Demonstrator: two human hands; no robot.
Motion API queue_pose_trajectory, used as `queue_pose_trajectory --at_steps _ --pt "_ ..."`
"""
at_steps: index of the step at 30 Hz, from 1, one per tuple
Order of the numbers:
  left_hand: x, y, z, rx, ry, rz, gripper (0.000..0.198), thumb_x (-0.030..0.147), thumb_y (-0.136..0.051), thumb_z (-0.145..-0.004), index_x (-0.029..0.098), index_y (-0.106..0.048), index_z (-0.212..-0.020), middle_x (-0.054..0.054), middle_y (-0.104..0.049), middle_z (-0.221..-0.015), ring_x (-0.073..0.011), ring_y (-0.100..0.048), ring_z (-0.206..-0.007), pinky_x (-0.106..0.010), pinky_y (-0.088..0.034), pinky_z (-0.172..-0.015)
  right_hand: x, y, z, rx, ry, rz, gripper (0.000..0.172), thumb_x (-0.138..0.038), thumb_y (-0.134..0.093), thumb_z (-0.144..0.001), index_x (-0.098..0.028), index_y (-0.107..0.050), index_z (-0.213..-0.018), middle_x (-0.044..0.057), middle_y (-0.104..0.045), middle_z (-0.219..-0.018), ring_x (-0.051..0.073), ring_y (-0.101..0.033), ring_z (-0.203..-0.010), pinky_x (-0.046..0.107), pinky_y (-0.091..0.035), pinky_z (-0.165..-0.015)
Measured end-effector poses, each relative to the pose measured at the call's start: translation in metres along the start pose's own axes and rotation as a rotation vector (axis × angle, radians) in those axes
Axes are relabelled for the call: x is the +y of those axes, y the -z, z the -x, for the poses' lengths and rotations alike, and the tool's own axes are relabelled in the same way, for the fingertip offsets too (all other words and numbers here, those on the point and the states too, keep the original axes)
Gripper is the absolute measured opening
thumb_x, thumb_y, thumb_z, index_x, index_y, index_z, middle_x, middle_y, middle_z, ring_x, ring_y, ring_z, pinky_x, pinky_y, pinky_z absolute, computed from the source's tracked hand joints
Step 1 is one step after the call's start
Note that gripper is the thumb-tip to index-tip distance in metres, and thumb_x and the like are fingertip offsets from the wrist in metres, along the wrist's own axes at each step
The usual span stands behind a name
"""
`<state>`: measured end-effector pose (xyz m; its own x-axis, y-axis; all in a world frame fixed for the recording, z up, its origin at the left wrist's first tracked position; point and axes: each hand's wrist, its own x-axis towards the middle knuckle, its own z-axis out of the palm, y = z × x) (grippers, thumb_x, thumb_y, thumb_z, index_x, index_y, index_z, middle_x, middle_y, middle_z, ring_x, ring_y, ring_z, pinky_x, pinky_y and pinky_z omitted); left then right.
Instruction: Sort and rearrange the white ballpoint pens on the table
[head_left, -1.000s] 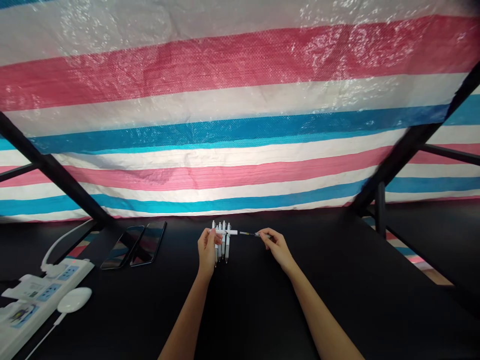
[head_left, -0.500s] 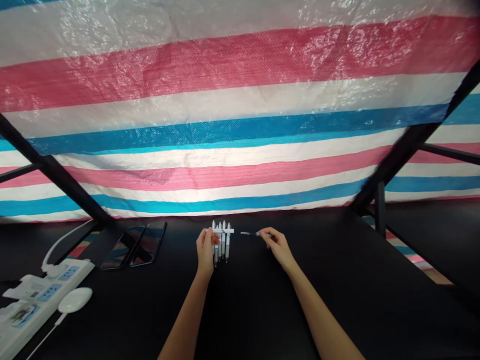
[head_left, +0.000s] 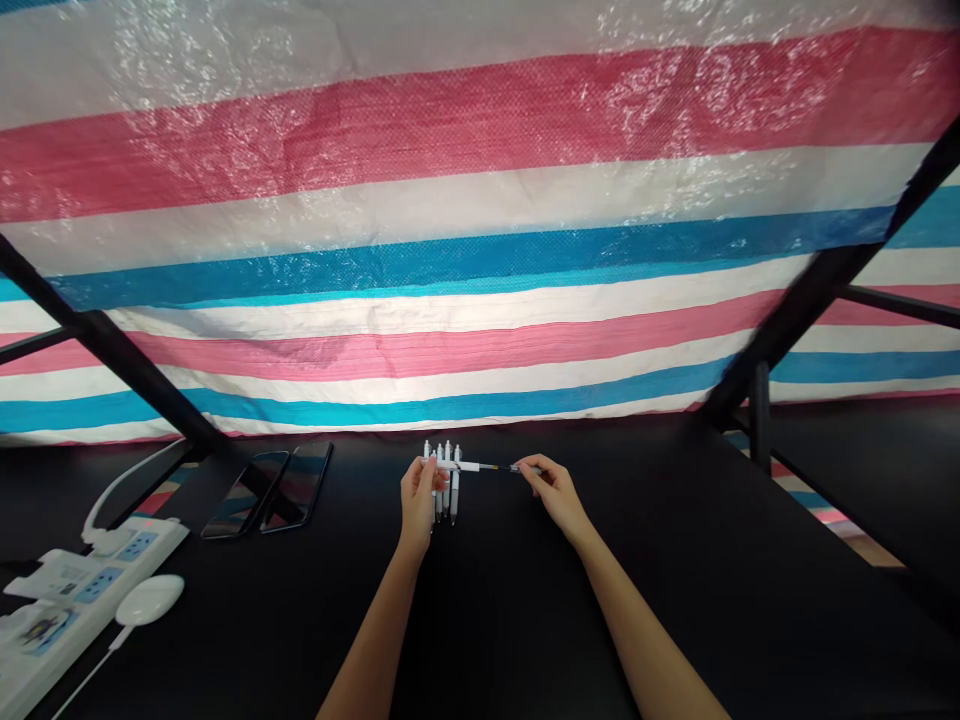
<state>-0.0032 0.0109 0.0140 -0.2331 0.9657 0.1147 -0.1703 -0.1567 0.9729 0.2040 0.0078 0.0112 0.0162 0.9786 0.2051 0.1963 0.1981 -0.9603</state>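
Pinched in my left hand (head_left: 420, 495) is a white pen barrel (head_left: 469, 467), held level and pointing right. My right hand (head_left: 553, 490) is closed on the right end of a thin pen refill (head_left: 496, 467), clear with a dark ink section. The refill's left end meets the barrel's open right end; how far it reaches inside is hidden. Under and behind the barrel, several white pens (head_left: 454, 490) lie side by side on the black table, tips toward me, partly covered by my left hand.
On the left lie two dark phones (head_left: 247, 495), side by side. A white power strip (head_left: 97, 590) with plugs and a round white charger (head_left: 150, 600) are at the near left. Behind the table (head_left: 510, 620) hangs a striped plastic sheet (head_left: 480, 340), with black frame bars (head_left: 757, 350) on both sides.
My left hand has moved slightly right with the barrel, closing the gap to the refill, so the two now meet. My right hand has stayed nearly still.
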Motion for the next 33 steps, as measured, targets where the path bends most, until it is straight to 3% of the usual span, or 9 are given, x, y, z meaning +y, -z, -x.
queue_pose_trajectory --at_steps 13,33 --pt "-0.009 -0.009 0.005 -0.214 -0.067 -0.182 0.034 0.045 -0.052 -0.080 0.016 -0.051 -0.062 0.001 -0.056 -0.059 -0.0079 -0.049 -0.050 -0.021 -0.040 -0.053 0.003 -0.008 0.002 -0.065 0.018 0.040 0.033 -0.048 -0.055 -0.078 -0.017 -0.066 -0.080 0.004 -0.059 -0.073 0.013 -0.047 -0.057 0.024 -0.034 -0.048" --pt "-0.008 -0.005 0.003 -0.278 -0.071 -0.267 0.032 0.046 -0.049 -0.082 0.016 -0.054 -0.069 0.000 -0.057 -0.062 -0.0093 -0.051 -0.054 -0.022 -0.042 -0.055 0.003 -0.012 0.003 -0.142 0.023 0.002 0.031 -0.047 -0.060 -0.074 -0.017 -0.062 -0.084 -0.001 -0.050 -0.065 0.011 -0.041 -0.053 0.023 -0.033 -0.050"
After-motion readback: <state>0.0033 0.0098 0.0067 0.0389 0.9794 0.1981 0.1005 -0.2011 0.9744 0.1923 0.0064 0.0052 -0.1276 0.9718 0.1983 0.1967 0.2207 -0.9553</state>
